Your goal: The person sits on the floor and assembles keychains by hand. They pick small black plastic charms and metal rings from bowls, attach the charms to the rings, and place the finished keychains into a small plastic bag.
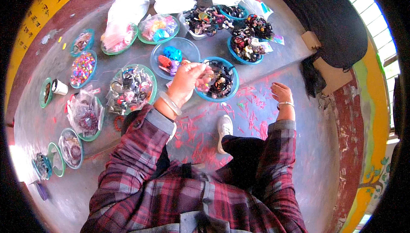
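A grey floor (273, 177) streaked with red marks was seen, with bowls spread across it. The blue bowl (230, 88) of dark hair ties and beads served as the centre of the spread. Just left of it, a clear bowl (188, 49) held blue and red clips, and further left a green-rimmed bowl (150, 79) was filled with bagged trinkets. Beyond the blue bowl, two more blue bowls (239, 55) were heaped with dark hair ornaments. A white shoe (224, 128) was placed just below the blue bowl. The left hand (188, 81) was raised over the blue bowl's left rim, its fingertips pinched on a small bead piece (208, 74). The right hand (281, 92) was held right of the bowl, loosely curled and empty.
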`<action>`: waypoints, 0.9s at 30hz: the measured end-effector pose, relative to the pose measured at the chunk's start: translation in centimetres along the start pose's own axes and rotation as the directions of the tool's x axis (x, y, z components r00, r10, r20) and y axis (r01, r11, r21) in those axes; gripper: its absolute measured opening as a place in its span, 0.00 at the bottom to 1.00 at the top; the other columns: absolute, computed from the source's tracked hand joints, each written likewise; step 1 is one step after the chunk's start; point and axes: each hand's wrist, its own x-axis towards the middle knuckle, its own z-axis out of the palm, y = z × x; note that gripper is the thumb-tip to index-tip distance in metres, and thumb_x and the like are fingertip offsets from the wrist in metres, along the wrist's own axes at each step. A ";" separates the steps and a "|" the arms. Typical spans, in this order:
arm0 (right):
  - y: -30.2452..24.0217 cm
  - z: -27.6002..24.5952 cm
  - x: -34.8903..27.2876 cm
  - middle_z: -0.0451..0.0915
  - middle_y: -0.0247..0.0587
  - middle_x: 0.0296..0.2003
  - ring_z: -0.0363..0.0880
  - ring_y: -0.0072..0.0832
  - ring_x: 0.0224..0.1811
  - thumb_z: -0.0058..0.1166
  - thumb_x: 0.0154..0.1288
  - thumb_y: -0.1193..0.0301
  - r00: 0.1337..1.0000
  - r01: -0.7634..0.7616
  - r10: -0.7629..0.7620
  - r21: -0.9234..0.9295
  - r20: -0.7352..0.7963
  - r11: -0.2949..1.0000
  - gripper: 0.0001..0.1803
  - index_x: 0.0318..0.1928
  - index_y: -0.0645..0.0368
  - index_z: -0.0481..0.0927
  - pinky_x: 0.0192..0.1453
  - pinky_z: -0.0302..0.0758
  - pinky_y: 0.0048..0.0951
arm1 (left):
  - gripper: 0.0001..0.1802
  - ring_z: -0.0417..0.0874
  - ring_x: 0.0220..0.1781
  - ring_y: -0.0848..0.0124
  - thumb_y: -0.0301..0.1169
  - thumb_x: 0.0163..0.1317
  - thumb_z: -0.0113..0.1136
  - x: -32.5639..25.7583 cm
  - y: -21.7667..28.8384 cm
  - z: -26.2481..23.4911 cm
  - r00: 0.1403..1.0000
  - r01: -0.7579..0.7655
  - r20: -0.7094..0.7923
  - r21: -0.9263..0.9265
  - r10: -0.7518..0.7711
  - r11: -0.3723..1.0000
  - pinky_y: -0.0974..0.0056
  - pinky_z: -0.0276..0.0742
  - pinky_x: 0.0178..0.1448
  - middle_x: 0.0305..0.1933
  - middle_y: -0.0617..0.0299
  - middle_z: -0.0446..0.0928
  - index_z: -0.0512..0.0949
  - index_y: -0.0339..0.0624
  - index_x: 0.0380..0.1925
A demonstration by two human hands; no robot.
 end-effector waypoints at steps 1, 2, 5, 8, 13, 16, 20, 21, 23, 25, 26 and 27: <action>-1.7 1.1 -1.5 0.79 0.35 0.37 0.75 0.23 0.39 0.55 0.54 0.65 0.994 0.057 -0.063 0.076 0.087 0.996 0.18 0.45 0.58 0.76 0.41 0.70 0.28 | 0.11 0.80 0.37 0.71 0.33 0.63 0.47 -0.1 0.1 0.1 1.000 -0.016 0.008 -0.023 0.017 1.000 0.72 0.78 0.37 0.36 0.58 0.76 0.73 0.35 0.35; -3.2 2.3 -2.9 0.79 0.35 0.38 0.75 0.24 0.41 0.55 0.55 0.65 0.977 0.105 -0.131 0.156 0.169 0.982 0.19 0.47 0.59 0.75 0.42 0.70 0.28 | 0.11 0.80 0.37 0.71 0.33 0.63 0.47 0.1 -0.2 0.3 0.999 -0.032 0.017 -0.045 0.032 0.998 0.72 0.78 0.37 0.36 0.58 0.76 0.73 0.35 0.35; -7.5 8.1 -8.6 0.78 0.36 0.39 0.75 0.24 0.42 0.55 0.56 0.67 0.896 0.138 -0.252 0.312 0.365 0.940 0.19 0.47 0.60 0.74 0.42 0.69 0.27 | 0.11 0.80 0.39 0.68 0.32 0.63 0.48 0.0 -0.5 0.2 0.997 -0.048 0.052 -0.120 0.054 0.992 0.71 0.79 0.39 0.38 0.56 0.76 0.72 0.34 0.36; -8.8 11.9 -12.5 0.79 0.34 0.35 0.74 0.20 0.35 0.58 0.54 0.72 0.842 0.135 -0.326 0.419 0.430 0.898 0.17 0.45 0.61 0.75 0.36 0.69 0.21 | 0.12 0.80 0.40 0.68 0.33 0.63 0.47 -0.2 -0.5 1.0 0.997 -0.066 0.040 -0.151 0.073 0.986 0.70 0.79 0.40 0.38 0.56 0.76 0.73 0.33 0.37; -8.9 14.0 -14.3 0.78 0.31 0.28 0.72 0.16 0.26 0.59 0.52 0.75 0.883 0.144 -0.349 0.527 0.313 0.838 0.08 0.35 0.60 0.79 0.30 0.67 0.17 | 0.13 0.79 0.41 0.69 0.33 0.64 0.45 -0.5 -0.4 1.0 0.992 -0.036 0.113 -0.167 0.056 0.985 0.68 0.78 0.43 0.38 0.56 0.76 0.73 0.33 0.36; -8.7 14.3 -14.2 0.78 0.30 0.26 0.71 0.15 0.24 0.58 0.52 0.76 0.901 0.156 -0.342 0.537 0.267 0.829 0.05 0.32 0.60 0.80 0.28 0.66 0.16 | 0.13 0.79 0.43 0.69 0.34 0.64 0.45 -0.8 -0.1 1.1 0.985 -0.012 0.166 -0.158 0.039 0.987 0.68 0.78 0.44 0.40 0.56 0.76 0.73 0.34 0.39; -8.8 14.0 -14.2 0.78 0.30 0.26 0.70 0.14 0.24 0.57 0.53 0.77 0.891 0.224 -0.393 0.531 0.228 0.817 0.04 0.31 0.60 0.80 0.28 0.66 0.15 | 0.14 0.78 0.44 0.69 0.34 0.63 0.48 -1.2 0.5 1.7 0.986 0.000 0.166 -0.149 0.025 0.989 0.69 0.78 0.42 0.41 0.56 0.76 0.73 0.34 0.41; -8.9 13.9 -14.3 0.78 0.29 0.26 0.70 0.14 0.24 0.56 0.54 0.77 0.887 0.246 -0.409 0.531 0.215 0.811 0.03 0.31 0.60 0.80 0.28 0.66 0.15 | 0.14 0.78 0.44 0.70 0.34 0.62 0.49 -1.2 0.4 1.7 0.984 -0.008 0.175 -0.130 0.031 0.991 0.69 0.78 0.41 0.41 0.56 0.76 0.73 0.34 0.41; -9.2 13.6 -14.4 0.78 0.30 0.25 0.70 0.14 0.24 0.56 0.54 0.77 0.883 0.258 -0.417 0.519 0.216 0.815 0.03 0.31 0.60 0.80 0.28 0.66 0.15 | 0.13 0.78 0.43 0.71 0.32 0.60 0.52 -1.2 0.4 1.7 0.980 -0.024 0.194 -0.092 0.042 0.995 0.70 0.78 0.40 0.41 0.57 0.76 0.73 0.34 0.41; -9.2 13.5 -14.4 0.78 0.30 0.25 0.71 0.14 0.24 0.56 0.54 0.77 0.882 0.260 -0.417 0.515 0.217 0.817 0.03 0.31 0.60 0.80 0.28 0.66 0.15 | 0.13 0.78 0.42 0.72 0.30 0.58 0.54 -1.3 0.6 2.0 0.981 -0.036 0.192 -0.019 0.039 0.999 0.71 0.78 0.39 0.41 0.58 0.76 0.74 0.34 0.41; -9.2 13.4 -14.3 0.78 0.30 0.25 0.71 0.14 0.24 0.56 0.54 0.77 0.884 0.256 -0.414 0.516 0.218 0.817 0.03 0.31 0.61 0.80 0.28 0.66 0.15 | 0.12 0.78 0.41 0.73 0.29 0.57 0.55 -1.3 0.7 2.0 0.981 -0.042 0.192 0.018 0.038 0.999 0.72 0.78 0.39 0.41 0.59 0.76 0.74 0.34 0.40; -9.2 13.4 -14.3 0.78 0.29 0.25 0.71 0.14 0.24 0.56 0.54 0.77 0.884 0.252 -0.412 0.519 0.220 0.817 0.03 0.31 0.61 0.80 0.28 0.66 0.15 | 0.12 0.78 0.40 0.73 0.28 0.57 0.55 -1.3 0.6 2.0 0.983 -0.044 0.179 0.031 0.038 0.999 0.72 0.78 0.38 0.40 0.59 0.76 0.74 0.34 0.39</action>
